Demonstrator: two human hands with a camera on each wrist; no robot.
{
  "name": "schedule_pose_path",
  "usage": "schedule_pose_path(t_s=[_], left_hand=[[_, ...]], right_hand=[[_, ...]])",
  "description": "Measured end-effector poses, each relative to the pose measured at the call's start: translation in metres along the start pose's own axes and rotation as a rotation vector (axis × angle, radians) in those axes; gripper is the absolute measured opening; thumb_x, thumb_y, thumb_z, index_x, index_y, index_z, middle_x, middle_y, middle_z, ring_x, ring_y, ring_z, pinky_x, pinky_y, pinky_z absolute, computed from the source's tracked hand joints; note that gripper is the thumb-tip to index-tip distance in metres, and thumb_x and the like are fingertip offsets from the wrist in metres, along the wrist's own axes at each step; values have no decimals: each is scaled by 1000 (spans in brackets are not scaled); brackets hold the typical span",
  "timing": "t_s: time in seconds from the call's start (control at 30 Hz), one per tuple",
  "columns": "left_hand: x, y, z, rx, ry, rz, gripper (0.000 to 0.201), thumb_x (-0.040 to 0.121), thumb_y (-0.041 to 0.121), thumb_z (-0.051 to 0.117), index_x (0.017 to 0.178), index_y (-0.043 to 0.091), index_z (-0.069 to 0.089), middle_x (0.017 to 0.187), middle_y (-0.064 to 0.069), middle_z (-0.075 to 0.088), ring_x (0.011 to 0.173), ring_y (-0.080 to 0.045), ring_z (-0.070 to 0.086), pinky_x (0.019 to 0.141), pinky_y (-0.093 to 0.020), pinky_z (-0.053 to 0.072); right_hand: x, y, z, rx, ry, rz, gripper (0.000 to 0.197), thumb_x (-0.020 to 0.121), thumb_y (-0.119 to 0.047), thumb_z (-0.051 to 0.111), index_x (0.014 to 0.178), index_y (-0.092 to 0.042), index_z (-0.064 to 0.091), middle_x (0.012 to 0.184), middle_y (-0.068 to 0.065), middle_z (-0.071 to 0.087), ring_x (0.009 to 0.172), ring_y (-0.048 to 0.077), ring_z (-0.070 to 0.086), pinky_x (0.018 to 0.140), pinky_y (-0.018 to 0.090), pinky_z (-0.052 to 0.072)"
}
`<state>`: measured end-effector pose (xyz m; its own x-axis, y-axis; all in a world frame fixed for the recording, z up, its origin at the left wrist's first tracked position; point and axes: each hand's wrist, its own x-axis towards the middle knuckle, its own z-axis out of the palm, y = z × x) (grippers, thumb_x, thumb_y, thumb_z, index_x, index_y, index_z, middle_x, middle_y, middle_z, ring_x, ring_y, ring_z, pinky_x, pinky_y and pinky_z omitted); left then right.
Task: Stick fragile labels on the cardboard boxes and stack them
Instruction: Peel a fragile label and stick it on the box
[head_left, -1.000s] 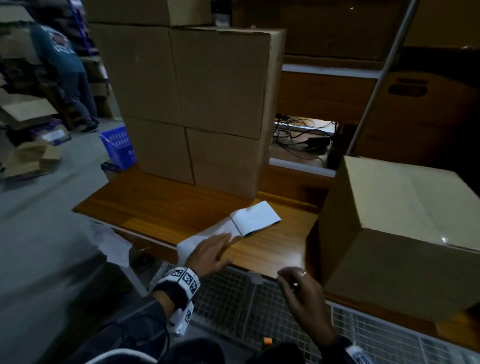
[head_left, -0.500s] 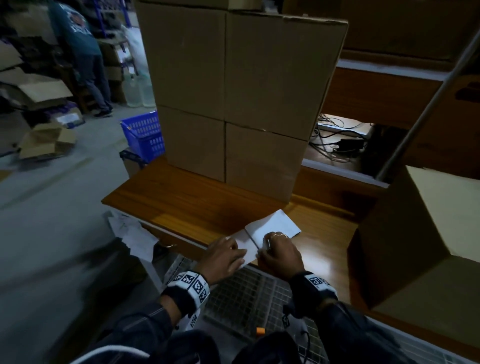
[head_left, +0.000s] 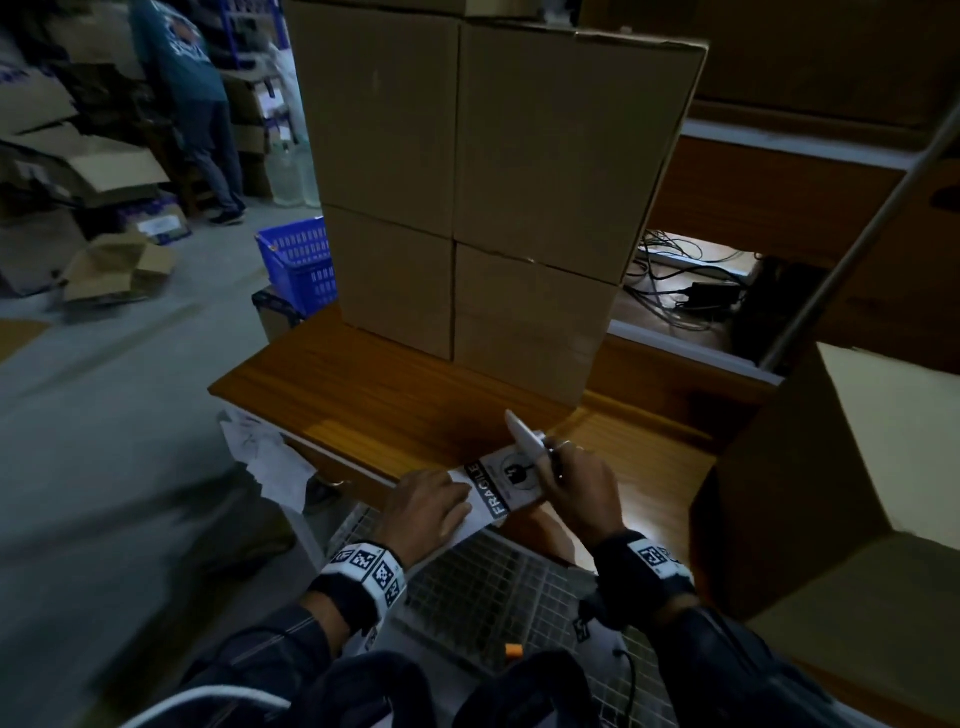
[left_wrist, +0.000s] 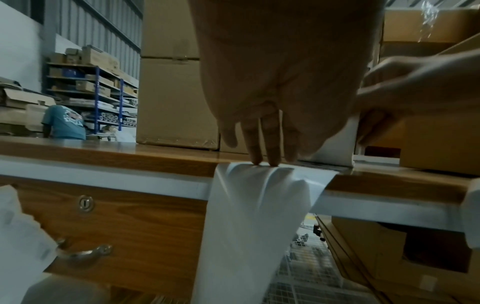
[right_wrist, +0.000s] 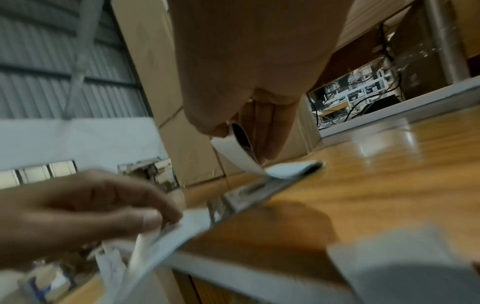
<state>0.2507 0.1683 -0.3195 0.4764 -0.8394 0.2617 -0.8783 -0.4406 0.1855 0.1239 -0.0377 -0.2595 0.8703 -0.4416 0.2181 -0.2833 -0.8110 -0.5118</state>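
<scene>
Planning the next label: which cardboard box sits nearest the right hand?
The lone box at the table's right end, beside the right hand; the others are stacked farther back.

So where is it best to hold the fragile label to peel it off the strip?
Probably at its lifted far edge, coming from the right: the right hand already pinches the curled-up label there, while the left hand presses the label strip flat on the table.

Four stacked cardboard boxes (head_left: 467, 171) at the desk's far edge, one separate box (head_left: 852, 499) at right, one label strip (head_left: 498, 486), two hands
</scene>
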Motion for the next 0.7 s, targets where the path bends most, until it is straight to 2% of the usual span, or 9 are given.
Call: schedule_pose_path(t_s=[0.07,0.2,0.27,0.3,0.4,0.5,0.57,0.63,0.7], left_hand=[[0,5,1,82,-12,-37,21,92,41,64,97,24,75,90,-2,70,85,-21,64,71,-33,50],[-1,7,1,82,-17,-129,25,89,45,68,94,21,75,98,-1,68,95,-21,62,79,-35,47],[-1,6,0,60,-33,-167,26,88,44,71,97,20,75,105,0,68,101,-21,60,85,-37,47],[0,5,-1,58,-49,-182,27,88,44,71,99,20,75,108,1,67,104,-21,60,87,-37,46],[1,6,-4,62,-83,-200,30,88,44,71,108,21,75,113,2,68,109,-21,60,90,-38,47],[1,7,-8,55,-108,-211,30,90,43,71,111,22,74,116,2,67,111,-20,59,94,-39,47],[0,7,-9,55,-123,-217,31,91,44,69,113,22,73,118,3,66,112,-19,58,96,-39,46],[0,7,-10,48,-123,-222,32,91,43,69,115,21,73,120,2,66,114,-20,57,97,-40,46],[0,7,-10,52,-123,-224,33,92,43,69,115,20,73,120,2,67,114,-20,57,97,-40,45]], right_hand=[[3,2,-16,80,99,2,10,102,-16,58,104,-12,67,81,-5,59,61,-7,47,54,7,41],[21,28,-40,141,264,93,14,103,-14,53,92,-20,60,77,-6,56,66,-1,50,54,12,32],[29,49,-44,153,287,211,17,102,-14,51,90,-12,62,80,3,61,70,16,56,61,29,38],[32,61,-43,164,278,279,18,101,-13,50,92,-7,64,84,7,63,75,23,57,65,32,38],[36,101,-31,241,234,473,24,99,-18,48,101,-2,67,92,13,62,88,28,59,73,35,39],[37,136,-12,345,225,594,35,86,-26,47,97,-2,70,89,22,68,89,38,67,80,51,55],[38,147,-6,390,215,681,28,86,-13,54,103,0,71,102,27,71,102,45,67,91,51,54],[36,141,-7,375,236,744,32,90,-6,59,120,3,66,119,30,66,117,46,61,104,50,49],[29,125,-7,287,266,672,37,93,-8,62,127,4,62,125,31,62,122,46,57,106,48,44]])
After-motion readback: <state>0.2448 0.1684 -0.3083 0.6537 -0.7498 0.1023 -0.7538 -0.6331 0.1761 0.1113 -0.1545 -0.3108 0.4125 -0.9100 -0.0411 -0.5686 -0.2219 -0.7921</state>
